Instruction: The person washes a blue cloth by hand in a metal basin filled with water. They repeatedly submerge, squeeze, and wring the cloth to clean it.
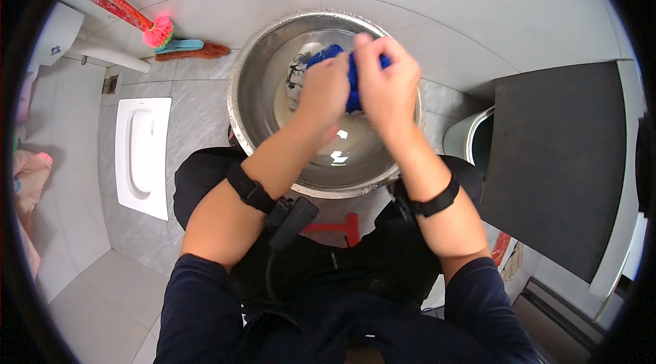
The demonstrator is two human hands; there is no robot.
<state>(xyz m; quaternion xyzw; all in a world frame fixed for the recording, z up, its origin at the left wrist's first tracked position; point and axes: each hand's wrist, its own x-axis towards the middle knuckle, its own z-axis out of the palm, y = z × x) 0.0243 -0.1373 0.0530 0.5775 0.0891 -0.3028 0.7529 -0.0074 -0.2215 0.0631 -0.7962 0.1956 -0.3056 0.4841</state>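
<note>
Over a wide metal basin [234, 101], my left hand [324, 92] and my right hand [387, 82] are close together, both closed on a bunched blue cloth [354, 84]. Part of the cloth shows between the hands and above the left knuckles; the rest is hidden by my fingers. A white cloth with dark branch-like patterns [295, 78] lies in the basin's cloudy water, just left of the blue one. Whether the two are one piece I cannot tell. Slight motion blur softens both hands.
A white squat toilet [142, 157] is set in the floor at left. A blue-backed broom [195, 49] and a pink brush [158, 32] rest by the wall. To the right stand a bucket [471, 133] and a dark-topped cabinet [557, 166]. A red object [350, 228] lies between my knees.
</note>
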